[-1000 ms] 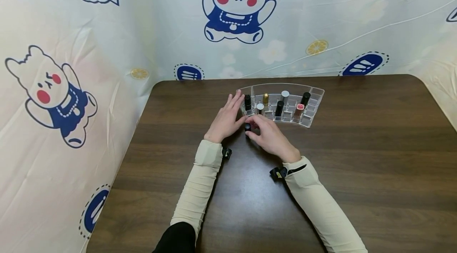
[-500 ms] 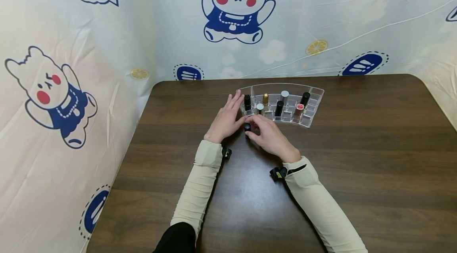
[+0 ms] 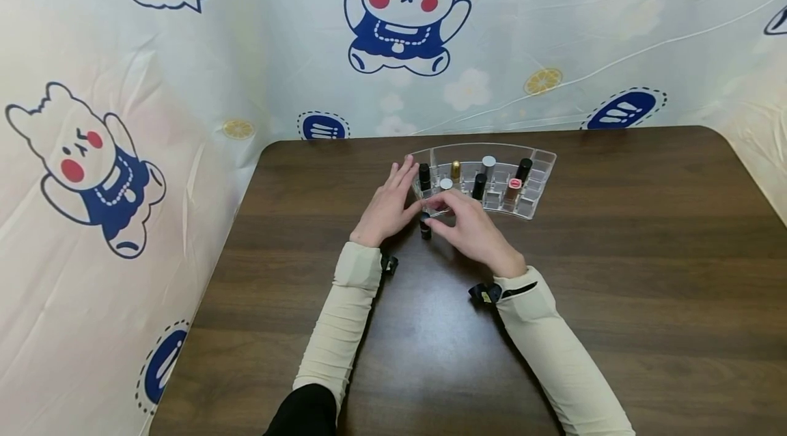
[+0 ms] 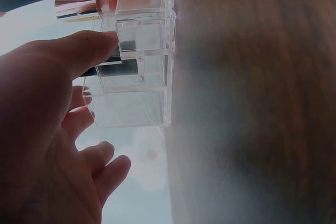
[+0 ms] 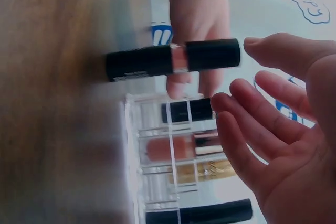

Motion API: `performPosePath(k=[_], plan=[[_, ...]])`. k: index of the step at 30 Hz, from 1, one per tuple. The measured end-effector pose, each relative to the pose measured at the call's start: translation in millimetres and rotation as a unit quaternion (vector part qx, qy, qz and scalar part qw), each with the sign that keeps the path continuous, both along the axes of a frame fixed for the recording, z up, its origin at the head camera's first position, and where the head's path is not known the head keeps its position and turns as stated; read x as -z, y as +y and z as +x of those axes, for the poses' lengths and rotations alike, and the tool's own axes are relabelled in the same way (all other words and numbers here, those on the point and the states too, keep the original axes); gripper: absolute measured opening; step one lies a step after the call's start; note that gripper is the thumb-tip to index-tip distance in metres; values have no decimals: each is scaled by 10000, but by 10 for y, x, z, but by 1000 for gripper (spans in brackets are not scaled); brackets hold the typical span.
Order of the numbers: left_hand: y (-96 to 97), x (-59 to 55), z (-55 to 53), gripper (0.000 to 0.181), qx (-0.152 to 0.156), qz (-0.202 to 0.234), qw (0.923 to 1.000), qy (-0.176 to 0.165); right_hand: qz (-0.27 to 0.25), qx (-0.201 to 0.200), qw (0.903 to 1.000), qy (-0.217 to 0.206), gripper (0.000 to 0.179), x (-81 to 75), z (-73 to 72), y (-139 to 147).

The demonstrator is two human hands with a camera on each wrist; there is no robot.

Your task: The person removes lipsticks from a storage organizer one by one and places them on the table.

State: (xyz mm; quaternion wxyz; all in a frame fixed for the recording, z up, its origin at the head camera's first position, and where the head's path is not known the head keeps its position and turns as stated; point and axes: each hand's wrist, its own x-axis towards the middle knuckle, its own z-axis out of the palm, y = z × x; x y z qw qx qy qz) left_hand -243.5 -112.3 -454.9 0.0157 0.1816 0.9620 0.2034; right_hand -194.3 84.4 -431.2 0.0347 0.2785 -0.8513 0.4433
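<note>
One bear printed on the cloth (image 3: 209,80) is at the far left, and another faces the bench (image 3: 645,272) from behind. Next, a pale left sleeve (image 3: 341,316) with a black cuff lies on the bench. The left hand (image 3: 385,210) is at the left end of the clear tray (image 3: 533,191), fingers straight and slightly spread along that end, thumb parted from them and touching the front corner.

A black tube (image 3: 424,177) stands in the tray near those fingers. The lipstick (image 3: 425,228), black with a pinkish band at its middle, stands upright on the bench just in front of the tray's left end, outside it. Further right in the tray come a white-capped tube (image 3: 446,184) and, behind it, a gold tube (image 3: 456,171).

The right hand (image 3: 472,227) reaches leftward in front of the tray, thumb and fingers parted and loosely bent. Its thumb tip is just beside the lipstick's cap, gripping nothing. Beyond it in the tray are a short black tube (image 3: 479,186), a pale-capped tube (image 3: 488,165), a pink-topped tube (image 3: 513,194) and a tall black tube (image 3: 524,169). The right sleeve (image 3: 565,354), also pale, slants off toward the near edge.
</note>
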Motion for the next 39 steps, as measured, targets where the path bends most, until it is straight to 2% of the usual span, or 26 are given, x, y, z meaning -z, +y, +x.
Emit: performPosePath(k=[9, 17, 26, 35, 39], plan=[[2, 6, 7, 72, -3, 62, 10000, -18, -121, 158, 9995, 256, 26, -122, -18, 132], [16, -4, -6, 74, -11, 68, 9999, -96, -573, 756, 9925, 771, 27, -246, -63, 405], [5, 2, -10, 73, 22, 33, 10000, -84, -980, 1616, 9792, 736, 24, -331, -96, 749], [-9, 29, -11, 73, 8, -9, 10000, -92, -1306, 2268, 9639, 482, 23, -284, -153, 954], [-3, 25, -6, 73, -1, 2, 9999, -113, -1239, 2541, 9587, 330, 26, -238, -191, 1031]])
